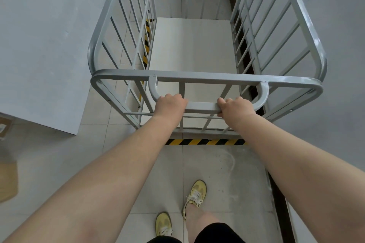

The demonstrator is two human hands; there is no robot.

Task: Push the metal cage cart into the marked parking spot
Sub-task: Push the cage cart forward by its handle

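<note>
The tiled floor (207,173) is seen from above, flanked by a pale wall on the right (339,45) and a large white panel on the left (39,45). Most of the middle is filled by the metal cage cart (207,79), its grey barred sides rising around a bare white deck (192,45). The cart is placed within black-and-yellow striped tape: one strip (205,141) is laid across the floor just behind the cart's near end, and another (147,45) is seen along its left side through the bars. The curved handle bar (203,107) at the near end is grasped by both hands, the left hand (170,105) and the right hand (236,107), each grip clenched around the bar with fingers wrapped over it. Two yellow shoes (195,193) are planted on the tiles behind the tape
</note>
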